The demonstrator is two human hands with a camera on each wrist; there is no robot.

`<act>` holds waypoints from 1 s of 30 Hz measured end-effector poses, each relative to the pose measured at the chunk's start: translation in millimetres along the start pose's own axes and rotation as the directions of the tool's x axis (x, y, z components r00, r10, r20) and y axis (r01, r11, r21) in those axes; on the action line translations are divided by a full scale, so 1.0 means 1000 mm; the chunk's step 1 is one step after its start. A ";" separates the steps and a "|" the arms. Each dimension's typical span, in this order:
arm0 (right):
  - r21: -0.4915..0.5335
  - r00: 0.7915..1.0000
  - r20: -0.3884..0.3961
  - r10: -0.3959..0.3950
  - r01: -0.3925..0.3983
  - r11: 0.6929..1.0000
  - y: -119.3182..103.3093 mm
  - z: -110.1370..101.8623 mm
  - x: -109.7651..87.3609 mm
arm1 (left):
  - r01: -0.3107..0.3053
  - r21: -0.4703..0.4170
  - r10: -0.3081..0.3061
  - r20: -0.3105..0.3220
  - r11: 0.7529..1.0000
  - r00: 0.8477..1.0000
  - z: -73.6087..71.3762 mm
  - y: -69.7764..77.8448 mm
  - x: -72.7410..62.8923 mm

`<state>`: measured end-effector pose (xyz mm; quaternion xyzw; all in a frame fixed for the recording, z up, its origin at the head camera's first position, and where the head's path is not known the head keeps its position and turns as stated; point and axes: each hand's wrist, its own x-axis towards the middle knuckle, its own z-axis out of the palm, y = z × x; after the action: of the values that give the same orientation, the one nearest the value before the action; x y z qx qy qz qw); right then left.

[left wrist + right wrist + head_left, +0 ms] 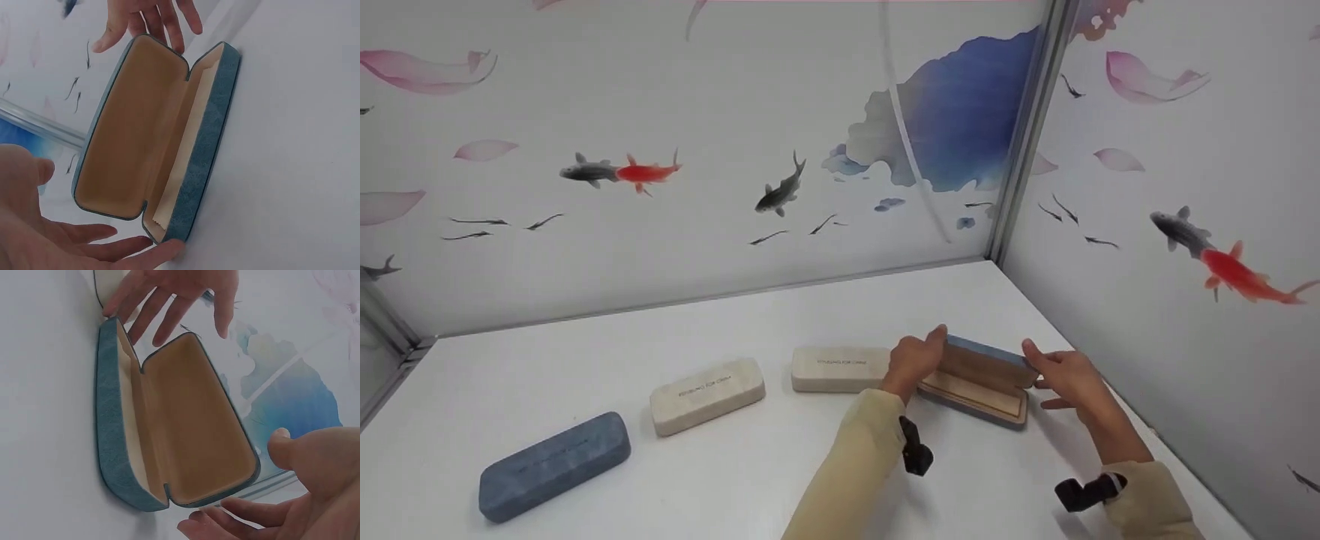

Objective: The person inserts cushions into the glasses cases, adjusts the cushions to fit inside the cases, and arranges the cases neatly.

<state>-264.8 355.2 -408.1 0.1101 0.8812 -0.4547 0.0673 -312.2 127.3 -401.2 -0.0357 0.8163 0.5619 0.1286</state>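
A blue glasses case (988,366) stands with its lid raised on the white table, showing a brown lining. Inside the base lies a pale cloth (190,147) with a zigzag edge. My left hand (913,361) is at the case's left end, fingers spread, one fingertip right at the base's corner in the left wrist view. At the opposite end is my right hand (1069,379), its fingers extended beside the lid and its thumb near the lid's upper edge in the head view. Neither hand has its fingers curled round the case.
Just left of my left hand sits a cream glasses case (840,369). Another cream case (707,396) and a closed blue case (555,466) lie further left. White panels with painted fish (649,174) border the table (720,480) at the back and right.
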 end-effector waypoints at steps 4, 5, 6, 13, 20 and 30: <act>-0.007 0.999 0.030 0.024 -0.024 1.000 0.002 0.006 0.005 | -0.014 0.042 0.013 0.027 0.999 1.000 -0.004 0.007 -0.001; -0.008 0.999 0.039 0.029 -0.029 1.000 0.002 0.007 0.006 | -0.026 0.057 0.024 0.025 0.998 0.999 -0.005 0.010 0.000; -0.006 0.998 0.047 0.033 -0.032 0.999 0.002 0.008 0.007 | -0.037 0.077 0.035 0.019 0.996 0.999 -0.006 0.013 -0.001; 0.012 0.994 0.092 0.058 -0.059 0.998 0.001 0.012 0.008 | -0.065 0.241 0.072 -0.021 0.968 0.997 -0.001 0.015 0.002; 0.019 0.990 0.125 0.067 -0.070 0.997 0.003 0.010 0.004 | -0.085 0.266 0.109 -0.076 0.960 0.991 0.006 0.006 0.004; -0.014 0.985 0.156 0.078 -0.077 0.997 0.011 0.003 0.007 | -0.058 0.167 0.068 -0.051 0.984 0.996 0.003 0.009 0.000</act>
<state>-269.0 359.7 -420.6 0.1080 0.8701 -0.4555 0.1541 -313.3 133.4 -393.9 -0.0150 0.8641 0.4950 0.0900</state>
